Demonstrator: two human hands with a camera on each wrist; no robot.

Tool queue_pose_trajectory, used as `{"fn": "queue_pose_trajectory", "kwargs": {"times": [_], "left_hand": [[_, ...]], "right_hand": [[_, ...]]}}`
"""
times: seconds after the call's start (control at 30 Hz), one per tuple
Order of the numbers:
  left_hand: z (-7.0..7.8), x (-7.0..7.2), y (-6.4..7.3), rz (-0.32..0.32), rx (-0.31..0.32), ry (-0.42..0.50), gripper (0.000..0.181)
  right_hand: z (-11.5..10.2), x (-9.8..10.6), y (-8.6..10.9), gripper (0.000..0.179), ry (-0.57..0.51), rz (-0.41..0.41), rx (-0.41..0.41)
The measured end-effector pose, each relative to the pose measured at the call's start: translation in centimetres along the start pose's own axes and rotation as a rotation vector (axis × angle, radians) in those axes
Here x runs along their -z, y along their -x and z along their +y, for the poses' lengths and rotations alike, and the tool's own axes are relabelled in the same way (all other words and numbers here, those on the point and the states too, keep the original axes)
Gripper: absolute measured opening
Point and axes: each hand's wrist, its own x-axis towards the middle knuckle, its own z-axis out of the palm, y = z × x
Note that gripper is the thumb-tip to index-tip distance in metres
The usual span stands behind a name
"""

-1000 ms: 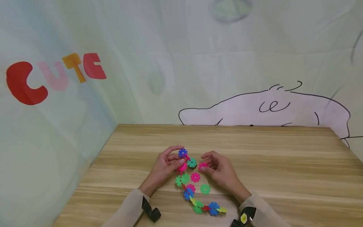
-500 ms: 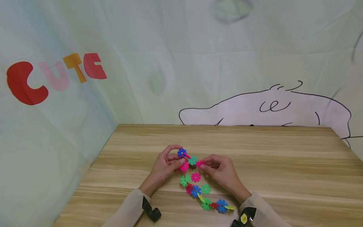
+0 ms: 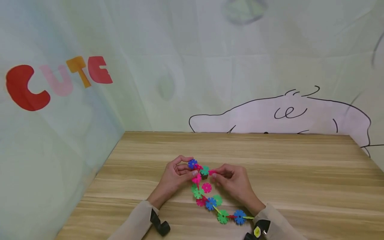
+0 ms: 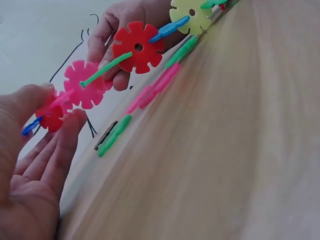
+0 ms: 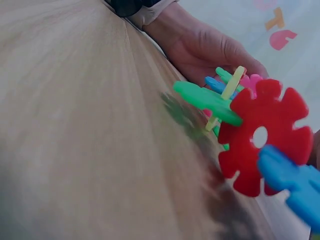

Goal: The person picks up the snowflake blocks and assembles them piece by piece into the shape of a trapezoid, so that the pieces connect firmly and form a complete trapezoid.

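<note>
Pinching chain in left grip now, pink disc in right grip, just by teal disc; best brace steady, line up square, press gently, avoid tugging chain.

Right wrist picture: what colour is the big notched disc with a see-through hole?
The disc is bright red, showing best in the right wrist view.

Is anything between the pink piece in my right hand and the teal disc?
Nothing visible. In the head view, the pink piece in your right hand sits beside the teal disc, too close to tell whether they touch; the dark disc isn't between them.
</note>
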Motion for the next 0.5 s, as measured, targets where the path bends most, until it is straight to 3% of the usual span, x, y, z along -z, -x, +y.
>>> {"fn": "queue_pose_trajectory", "kwargs": {"times": [0.27,0.5], "left_hand": [[0.30,-1.06,0.34,0.046,-0.011,0.065,0.054],[0.61,-0.77,0.81,0.047,-0.026,-0.039,0.040]], "right_hand": [[0.00,-0.17,-0.18,0.007,-0.003,0.047,-0.013],[-0.06,0.00,-0.12,0.005,-0.018,0.049,-0.025]]}}
